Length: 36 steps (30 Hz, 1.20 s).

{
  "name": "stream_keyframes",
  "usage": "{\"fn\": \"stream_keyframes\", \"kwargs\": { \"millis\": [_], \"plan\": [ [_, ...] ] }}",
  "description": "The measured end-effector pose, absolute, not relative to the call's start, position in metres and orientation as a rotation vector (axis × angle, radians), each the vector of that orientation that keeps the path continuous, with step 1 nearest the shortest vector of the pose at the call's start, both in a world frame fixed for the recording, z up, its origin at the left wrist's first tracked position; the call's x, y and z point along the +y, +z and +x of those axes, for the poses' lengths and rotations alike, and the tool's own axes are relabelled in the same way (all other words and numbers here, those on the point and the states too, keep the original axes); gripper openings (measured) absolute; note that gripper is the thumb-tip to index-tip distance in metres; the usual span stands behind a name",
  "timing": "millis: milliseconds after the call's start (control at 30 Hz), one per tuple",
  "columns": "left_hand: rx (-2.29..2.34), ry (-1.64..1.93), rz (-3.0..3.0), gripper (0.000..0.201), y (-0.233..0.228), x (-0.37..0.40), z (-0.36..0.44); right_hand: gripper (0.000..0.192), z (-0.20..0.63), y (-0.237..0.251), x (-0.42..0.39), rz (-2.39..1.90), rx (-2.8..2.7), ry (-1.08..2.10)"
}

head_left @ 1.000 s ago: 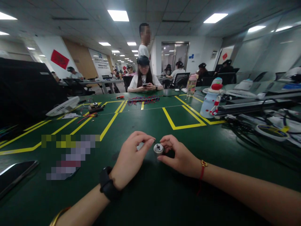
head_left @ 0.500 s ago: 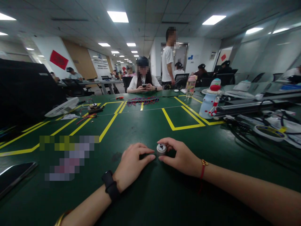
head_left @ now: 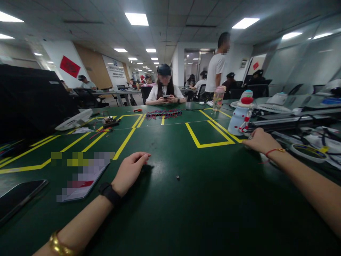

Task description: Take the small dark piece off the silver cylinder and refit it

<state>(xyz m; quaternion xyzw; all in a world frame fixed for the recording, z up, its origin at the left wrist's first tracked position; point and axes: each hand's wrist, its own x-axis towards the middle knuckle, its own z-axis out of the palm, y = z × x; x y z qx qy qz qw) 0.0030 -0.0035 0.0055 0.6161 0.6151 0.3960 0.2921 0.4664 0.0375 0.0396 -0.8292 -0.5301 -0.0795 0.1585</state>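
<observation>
Two hands apart on the green worktop

Two hands lie well apart. The left hand (head_left: pixel 130 171) rests palm down on the green worktop (head_left: pixel 170 213), fingers loosely curled and holding nothing; it seems placed there as a support, with a black watch (head_left: pixel 109 193) on the wrist. Just to its right, near but not touching, a small dark screw-like part (head_left: pixel 177 176) lies alone on the bare surface, probably laid flat so it cannot roll.

The right hand (head_left: pixel 259 140) is stretched far out to the right edge of the yellow floor-style marking (head_left: pixel 210 144), knuckles up, fingers folded down toward the surface. Whether it grips anything I cannot tell, since the fingertips are hidden beneath the hand. A red string bracelet (head_left: pixel 274 151) circles its wrist.

Just beyond that hand stands a pale blue snowman-shaped bottle (head_left: pixel 239 119), upright, beside a tangle of black cables (head_left: pixel 287 142). Further left sit a phone (head_left: pixel 18 199), a white fan (head_left: pixel 73 121) and a row of coloured beads (head_left: pixel 163 113). Another person sits across the worktop.
</observation>
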Motion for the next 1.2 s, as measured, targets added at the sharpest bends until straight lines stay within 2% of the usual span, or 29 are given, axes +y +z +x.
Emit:
{"fn": "stream_keyframes", "kwargs": {
  "millis": [100,167,233,333,400,500,567,700,800,1000,1200],
  "plan": [
    [1.635,1.042,1.689,0.035,0.006,-0.007,0.012,0.060,0.428,0.040,0.027,-2.189,-1.636,-0.397],
    [1.645,1.021,1.718,0.035,0.006,-0.008,0.015,0.053,0.384,0.037,0.013,-1.901,-1.897,-0.429],
    [1.655,1.009,1.736,0.036,0.005,-0.008,0.016,0.043,0.336,0.030,-0.006,-1.645,-2.167,-0.309],
    [1.640,1.010,1.759,0.036,0.004,-0.008,0.014,0.046,0.279,0.018,-0.034,-1.132,-2.494,0.086],
    [1.624,1.012,1.774,0.035,0.004,-0.008,0.014,0.035,0.260,0.013,-0.044,-1.008,-2.546,0.225],
    [1.634,1.014,1.781,0.034,0.005,-0.009,0.014,0.021,0.266,0.016,-0.040,-1.066,-2.472,0.294],
    [1.645,1.013,1.778,0.034,0.006,-0.009,0.014,0.023,0.289,0.027,-0.026,-1.241,-2.332,0.199],
    [1.632,1.014,1.797,0.033,0.006,-0.009,0.014,0.030,0.369,0.058,0.008,-1.709,-1.994,-0.184],
    [1.635,1.016,1.792,0.034,0.005,-0.009,0.014,0.029,0.435,0.076,0.023,-1.989,-1.854,-0.276],
    [1.642,1.046,1.731,0.034,0.005,-0.010,0.015,0.018,0.499,0.079,0.034,-2.300,-1.813,-0.216],
    [1.632,1.056,1.698,0.032,0.006,-0.011,0.015,0.024,0.500,0.069,0.041,-2.330,-1.832,-0.226]
  ]
}}
